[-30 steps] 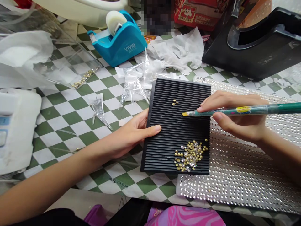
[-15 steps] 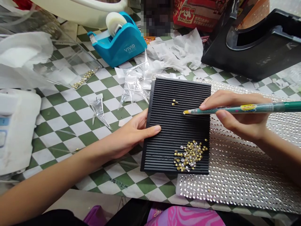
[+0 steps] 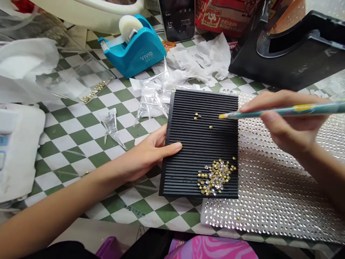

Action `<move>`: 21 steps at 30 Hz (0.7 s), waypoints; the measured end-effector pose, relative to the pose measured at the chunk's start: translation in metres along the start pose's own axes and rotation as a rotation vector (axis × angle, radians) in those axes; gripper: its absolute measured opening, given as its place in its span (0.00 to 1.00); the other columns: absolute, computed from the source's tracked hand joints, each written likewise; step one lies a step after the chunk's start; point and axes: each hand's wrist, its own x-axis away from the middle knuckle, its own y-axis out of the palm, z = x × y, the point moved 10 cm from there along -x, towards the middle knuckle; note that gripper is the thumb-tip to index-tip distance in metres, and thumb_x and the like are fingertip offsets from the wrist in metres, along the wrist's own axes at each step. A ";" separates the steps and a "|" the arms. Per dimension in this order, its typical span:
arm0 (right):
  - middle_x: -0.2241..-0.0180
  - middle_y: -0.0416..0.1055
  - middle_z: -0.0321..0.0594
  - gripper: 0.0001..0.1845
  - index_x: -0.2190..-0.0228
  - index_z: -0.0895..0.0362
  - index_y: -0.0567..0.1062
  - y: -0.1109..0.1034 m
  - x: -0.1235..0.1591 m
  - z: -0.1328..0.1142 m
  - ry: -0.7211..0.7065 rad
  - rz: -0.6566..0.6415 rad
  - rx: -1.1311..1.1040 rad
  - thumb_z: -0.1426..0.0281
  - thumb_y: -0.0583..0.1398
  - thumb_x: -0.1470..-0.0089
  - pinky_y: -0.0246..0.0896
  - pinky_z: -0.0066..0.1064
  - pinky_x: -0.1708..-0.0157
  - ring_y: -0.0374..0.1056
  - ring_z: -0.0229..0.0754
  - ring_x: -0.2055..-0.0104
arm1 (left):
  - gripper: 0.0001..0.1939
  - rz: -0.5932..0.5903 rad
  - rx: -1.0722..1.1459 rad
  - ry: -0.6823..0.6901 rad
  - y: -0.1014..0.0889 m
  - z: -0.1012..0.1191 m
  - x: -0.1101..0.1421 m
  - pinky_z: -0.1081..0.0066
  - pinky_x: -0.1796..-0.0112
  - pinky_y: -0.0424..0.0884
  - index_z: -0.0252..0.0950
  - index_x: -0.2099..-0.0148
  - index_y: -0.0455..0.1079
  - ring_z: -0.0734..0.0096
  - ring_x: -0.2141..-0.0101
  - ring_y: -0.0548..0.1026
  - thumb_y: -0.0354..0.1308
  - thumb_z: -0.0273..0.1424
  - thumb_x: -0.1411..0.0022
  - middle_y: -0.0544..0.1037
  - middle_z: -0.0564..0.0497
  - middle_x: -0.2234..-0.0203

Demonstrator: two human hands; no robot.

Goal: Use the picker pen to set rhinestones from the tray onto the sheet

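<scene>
Near the middle of a green-and-white checked table cover (image 3: 71, 131), a flat black tray (image 3: 194, 151) with fine parallel ridges is gripped at its left edge by the left hand (image 3: 151, 154), thumb pressed over the top and the other fingers mostly hidden. The right hand (image 3: 293, 129) pinches a slim, glossy green pencil (image 3: 283, 111) that tapers to a yellow tip above the tray's far right part; whether the tip touches the ridges cannot be told. Small pointed stones, gold-backed and some glassy clear, lie in a loose pile (image 3: 217, 176) at the tray's near right; one single stone (image 3: 210, 127) sits apart, and a tiny cluster (image 3: 196, 116) rests farther left. To the right, partly beneath the tray, spreads a pale sheet (image 3: 269, 208) densely studded with shiny beads. Crinkled clear plastic cones (image 3: 152, 100) lie just beyond the tray's far left corner.
</scene>
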 end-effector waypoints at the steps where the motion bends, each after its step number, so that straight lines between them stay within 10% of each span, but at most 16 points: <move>1: 0.65 0.80 0.38 0.08 0.62 0.51 0.84 0.010 0.000 -0.008 -0.038 -0.052 0.018 0.70 0.63 0.39 0.68 0.33 0.68 0.75 0.40 0.66 | 0.27 0.001 0.000 0.004 0.000 0.001 0.000 0.74 0.51 0.80 0.42 0.38 0.73 0.56 0.41 0.77 0.73 0.36 0.37 0.79 0.49 0.42; 21: 0.66 0.80 0.35 0.14 0.58 0.46 0.83 0.029 -0.001 -0.020 -0.109 -0.183 0.123 0.74 0.61 0.40 0.64 0.38 0.72 0.73 0.41 0.70 | 0.26 -0.008 0.011 -0.001 0.002 0.001 0.000 0.70 0.48 0.79 0.40 0.40 0.73 0.55 0.42 0.77 0.73 0.31 0.40 0.80 0.48 0.42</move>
